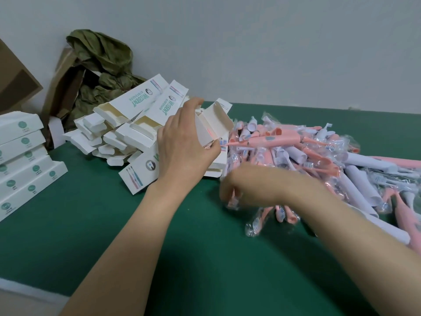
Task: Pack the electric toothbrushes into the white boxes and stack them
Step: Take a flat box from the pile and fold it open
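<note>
My left hand [182, 142] grips an open white box [213, 127], its flap raised, above a heap of empty white boxes [127, 124]. A big pile of pink toothbrushes and white parts in clear bags [307, 160] covers the right of the green table. At the pile's near edge my right hand [237, 188] curls round a bagged pink toothbrush [232, 202]; its fingers are blurred. Closed white boxes [25, 165] stand stacked at the far left.
A brown cardboard carton with crumpled green wrapping [98, 65] leans on the wall behind the empty boxes. Another brown carton [13, 80] sits at the far left. The green table top [114, 236] runs to a white front edge [29, 295].
</note>
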A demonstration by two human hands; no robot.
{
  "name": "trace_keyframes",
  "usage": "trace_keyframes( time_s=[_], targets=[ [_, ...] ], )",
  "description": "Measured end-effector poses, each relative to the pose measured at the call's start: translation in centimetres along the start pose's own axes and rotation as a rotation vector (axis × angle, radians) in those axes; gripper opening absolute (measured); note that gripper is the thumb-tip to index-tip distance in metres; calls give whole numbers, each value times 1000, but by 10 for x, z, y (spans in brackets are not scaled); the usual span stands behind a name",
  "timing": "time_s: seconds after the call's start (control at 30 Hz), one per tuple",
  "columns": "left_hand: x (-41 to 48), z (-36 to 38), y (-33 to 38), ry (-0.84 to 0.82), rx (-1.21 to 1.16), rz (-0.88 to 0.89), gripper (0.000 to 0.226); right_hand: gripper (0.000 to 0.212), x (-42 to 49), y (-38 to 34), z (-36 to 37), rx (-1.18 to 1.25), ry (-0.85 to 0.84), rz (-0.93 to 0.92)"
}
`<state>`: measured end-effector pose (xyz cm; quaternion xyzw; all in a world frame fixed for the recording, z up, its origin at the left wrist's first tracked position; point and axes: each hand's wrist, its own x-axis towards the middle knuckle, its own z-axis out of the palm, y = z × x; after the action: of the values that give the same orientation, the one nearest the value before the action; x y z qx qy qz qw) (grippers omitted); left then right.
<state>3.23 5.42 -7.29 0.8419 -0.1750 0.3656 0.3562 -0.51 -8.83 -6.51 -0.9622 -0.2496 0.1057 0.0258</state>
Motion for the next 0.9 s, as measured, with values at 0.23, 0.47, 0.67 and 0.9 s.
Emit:
trace_keyframes(
  time_s=[0.23, 0.47, 0.67, 0.9],
  targets=[
    [1, 0, 0, -20, -32, -12, 70, 11, 0, -3, -9, 283, 148, -69],
    [1, -2, 5, 0, -151, -65, 65, 11, -25, 3, -49, 1243, 540, -84],
    [-6, 1, 13, -14, -187, 19, 70, 13, -14, -1, -42, 1404, 1182, 74],
    [-8, 3, 14, 113, -214, 25, 70, 13, -14, -18, -34, 1048, 1312, -18]
  ],
)
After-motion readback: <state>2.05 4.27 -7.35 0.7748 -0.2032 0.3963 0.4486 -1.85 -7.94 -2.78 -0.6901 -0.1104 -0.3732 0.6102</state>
